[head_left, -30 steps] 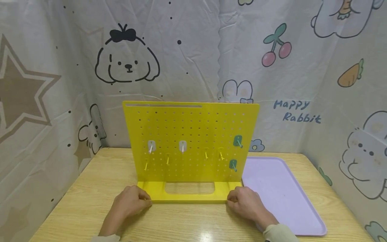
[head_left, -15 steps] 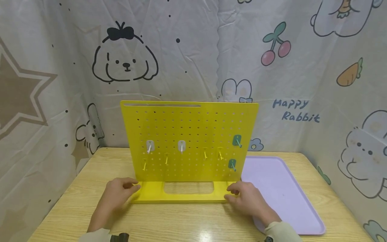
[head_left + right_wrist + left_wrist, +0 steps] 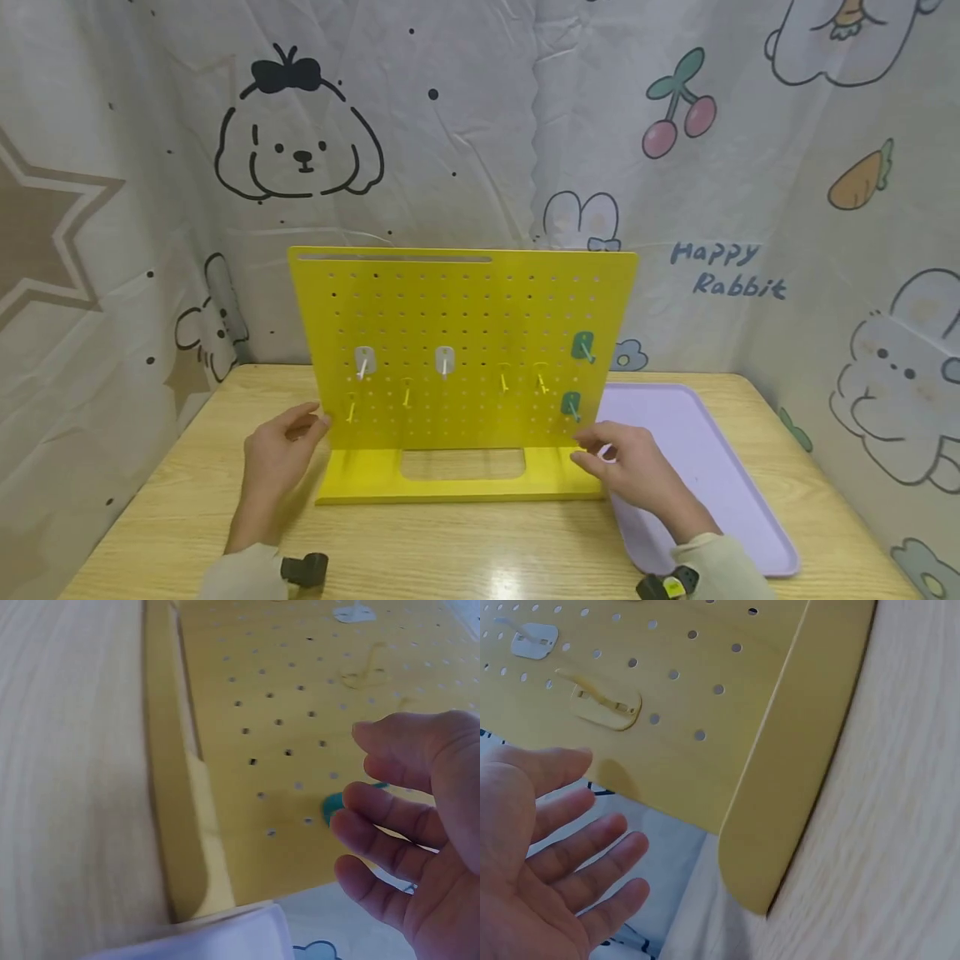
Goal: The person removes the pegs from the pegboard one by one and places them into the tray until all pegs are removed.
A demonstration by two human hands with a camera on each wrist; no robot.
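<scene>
With fingers loosely spread, the left hand (image 3: 281,446) and right hand (image 3: 626,467) are best closed evenly on the yellow pegboard (image 3: 461,350) edges.

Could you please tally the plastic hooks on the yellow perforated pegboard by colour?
White plastic hooks: 2
Yellow plastic hooks: 4
Green plastic hooks: 2
Total: 8

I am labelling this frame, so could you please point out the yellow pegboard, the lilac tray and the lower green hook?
yellow pegboard (image 3: 465,304), head view, upper middle of its upright panel.
lilac tray (image 3: 697,467), head view, bare floor.
lower green hook (image 3: 572,405), head view, its green plate.
</scene>
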